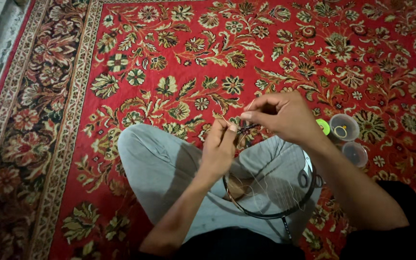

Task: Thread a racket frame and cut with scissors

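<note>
A person sits cross-legged in grey trousers on a red carpet (275, 53) patterned with cream and green flowers, both hands raised together above the lap. The left hand (220, 144) is pinched nearly closed, its fingertips gripping a thin, pale thread (227, 123) that rises as a fine line just above the thumb; the thread is so slight that its full run cannot be followed. The right hand (280, 115) is curled in a loose fist just to the right, thumb and forefinger pressed together on a small dark item (247, 127) between the two hands, too small to tell what it is. In the lap, near the wrists, lies a round black-rimmed embroidery hoop (285, 209) stretched with sheer pale fabric, loose strands of light thread trailing over it, with a brownish patch showing through on its left side. On the carpet to the right of the right forearm stand two small round clear plastic containers: the farther one (344, 127) holds a small yellow ring, the nearer one (355, 153) looks dim inside, and a bright green round lid (323, 126) lies touching the farther container's left side.
</note>
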